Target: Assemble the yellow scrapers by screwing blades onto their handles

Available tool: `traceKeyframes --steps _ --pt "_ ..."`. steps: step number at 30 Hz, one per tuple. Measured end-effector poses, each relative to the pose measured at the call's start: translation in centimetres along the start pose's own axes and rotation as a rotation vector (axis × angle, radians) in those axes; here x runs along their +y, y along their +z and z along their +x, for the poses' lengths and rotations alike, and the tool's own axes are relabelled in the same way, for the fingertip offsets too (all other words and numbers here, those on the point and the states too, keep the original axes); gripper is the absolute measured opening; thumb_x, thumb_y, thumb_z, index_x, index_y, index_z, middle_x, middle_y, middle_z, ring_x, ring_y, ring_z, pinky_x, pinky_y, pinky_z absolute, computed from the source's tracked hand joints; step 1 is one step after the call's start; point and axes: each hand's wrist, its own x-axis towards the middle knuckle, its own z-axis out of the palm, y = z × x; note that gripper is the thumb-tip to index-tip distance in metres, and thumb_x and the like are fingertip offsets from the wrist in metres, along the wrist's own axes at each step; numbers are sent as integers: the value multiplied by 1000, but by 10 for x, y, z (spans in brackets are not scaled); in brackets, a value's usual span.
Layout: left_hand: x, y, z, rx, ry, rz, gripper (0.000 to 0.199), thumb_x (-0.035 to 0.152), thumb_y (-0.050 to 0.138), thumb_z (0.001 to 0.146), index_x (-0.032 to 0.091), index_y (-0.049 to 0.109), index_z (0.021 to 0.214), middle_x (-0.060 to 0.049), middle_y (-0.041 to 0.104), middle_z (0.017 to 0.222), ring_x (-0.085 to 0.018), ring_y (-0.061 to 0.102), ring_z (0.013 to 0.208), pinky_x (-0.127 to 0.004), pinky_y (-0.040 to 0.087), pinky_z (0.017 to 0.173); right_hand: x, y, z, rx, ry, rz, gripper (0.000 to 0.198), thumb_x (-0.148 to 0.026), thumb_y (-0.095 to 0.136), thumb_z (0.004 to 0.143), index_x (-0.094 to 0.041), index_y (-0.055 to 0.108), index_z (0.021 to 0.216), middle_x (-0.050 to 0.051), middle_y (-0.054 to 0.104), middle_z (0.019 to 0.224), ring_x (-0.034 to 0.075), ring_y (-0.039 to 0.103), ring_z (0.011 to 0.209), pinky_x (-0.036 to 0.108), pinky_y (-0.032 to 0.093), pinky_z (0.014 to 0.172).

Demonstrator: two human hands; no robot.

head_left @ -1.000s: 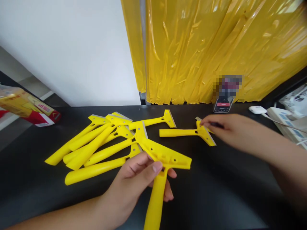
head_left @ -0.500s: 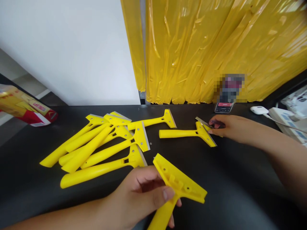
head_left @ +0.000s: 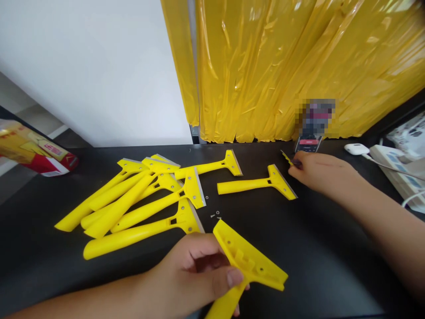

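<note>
My left hand (head_left: 206,270) is closed around the neck of a yellow scraper handle (head_left: 250,259). Two holes show in its wide head, and I see no blade on it. Farther off, my right hand (head_left: 315,166) pinches a small yellow scraper plate (head_left: 286,156) with a thin metal edge, largely hidden by the fingers. Something dark (head_left: 297,163), too covered to name, also shows at those fingertips. Between the hands lies a bladed yellow scraper (head_left: 245,185). Small screws (head_left: 213,216) and nuts (head_left: 218,212) rest just beyond the held handle.
Several yellow scrapers (head_left: 133,232) overlap on the black table (head_left: 318,248) at left; another scraper (head_left: 212,166) points right behind them. A phone (head_left: 310,128) leans on the yellow plastic curtain (head_left: 252,71). A red-and-yellow packet (head_left: 40,148) stands left, a power strip (head_left: 398,175) right.
My right hand has lifted the plate away from the lying scraper, backward and slightly right. Small screws and a nut now show beyond the left hand, which holds nearly still.
</note>
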Motion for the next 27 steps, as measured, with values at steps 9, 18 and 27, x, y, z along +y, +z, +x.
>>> traceKeyframes --steps 9,18,27 --pt "3 6 0 16 -3 0 24 40 84 90 18 81 99 -3 74 87 -13 74 71 -25 63 71 3 -19 -9 184 -40 -29 29 -36 54 103 -13 71 104 13 73 86 28 71 79 38 51 68" --pt "-2 0 5 125 17 107 31 46 76 95 16 71 95 -4 76 89 -8 67 49 -17 55 46 -39 -47 -75 243 -761 120 17 -30 52 101 -23 64 93 4 73 93 21 68 81 32 40 67" --pt "-2 4 3 47 -60 100 27 41 74 98 15 66 94 -3 74 83 -7 68 50 -14 57 47 -58 -44 -94 51 -852 255 9 -18 59 97 -22 65 93 1 72 88 21 68 77 32 39 65"
